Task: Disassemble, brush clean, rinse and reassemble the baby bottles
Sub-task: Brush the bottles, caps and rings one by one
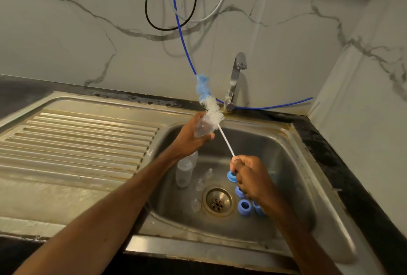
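The steel sink basin (277, 153), in the lower centre-right of the frame, held the loose parts. Two clear bottle bodies (184, 171) lay side by side at its left wall. Small clear teats (199, 184) lay scattered left of the drain (218, 201), and four blue collars (244, 207) sat right of it, partly hidden under the right hand (251, 177).

Above the basin's upper left corner, the left hand (189, 140) gripped a third clear bottle (201, 128), fingers and thumb curled round it. The right hand was clenched round the lower end of the bottle brush (217, 118) handle. The brush's thin white stem ran up and left to white bristles lying against the held bottle's upper end, with a blue sponge tip beyond. Whether any bristles were inside the bottle could not be told. The tap (234, 80) stood just right of the brush head, and the ribbed drainboard (77, 142) filled the left.
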Demonstrator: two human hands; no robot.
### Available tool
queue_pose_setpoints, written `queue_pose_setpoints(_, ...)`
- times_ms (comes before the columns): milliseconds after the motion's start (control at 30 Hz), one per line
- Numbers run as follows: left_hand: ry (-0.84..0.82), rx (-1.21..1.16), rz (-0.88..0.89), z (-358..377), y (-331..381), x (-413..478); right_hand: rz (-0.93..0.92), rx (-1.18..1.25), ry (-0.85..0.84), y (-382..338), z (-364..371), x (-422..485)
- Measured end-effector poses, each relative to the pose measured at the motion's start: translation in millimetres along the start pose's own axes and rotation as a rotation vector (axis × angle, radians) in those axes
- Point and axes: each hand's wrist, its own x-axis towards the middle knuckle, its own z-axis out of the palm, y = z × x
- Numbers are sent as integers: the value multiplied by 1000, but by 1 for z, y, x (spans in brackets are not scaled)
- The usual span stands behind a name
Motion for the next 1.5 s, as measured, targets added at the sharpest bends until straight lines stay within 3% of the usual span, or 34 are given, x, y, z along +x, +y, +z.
queue_pose_setpoints(200, 2, 132, 60, 13, 9, -1, 66, 58, 38, -9, -4, 6)
queue_pose_setpoints(400, 89, 168, -27, -7, 0, -2, 113, 29, -84, -3, 1, -10)
queue_pose_setpoints(533, -1, 128, 12, 11, 11, -5, 126, 93, -7, -15, 2, 2)
queue_pose_setpoints(700, 81, 22, -44, -11, 2, -1, 205, 117, -117, -11, 1, -18)
queue_pose_setpoints(867, 1, 14, 1, 2, 18, -2, 206, 142, -36, -17, -5, -4)
queue_pose_setpoints(1033, 12, -81, -25, -16, 13, 1, 238, 138, -118, -13, -5, -18)
queue_pose_setpoints(1200, -20, -76, 32, -5, 24, 1, 235, 162, -44, -20, -8, -9)
queue_pose_setpoints(1333, -19, -169, -48, -15, 14, 0, 266, 139, -129, -17, -8, -19)
queue_pose_setpoints(1500, -47, -187, -64, -1, 20, 1, 264, 171, -65, -22, -10, -10)
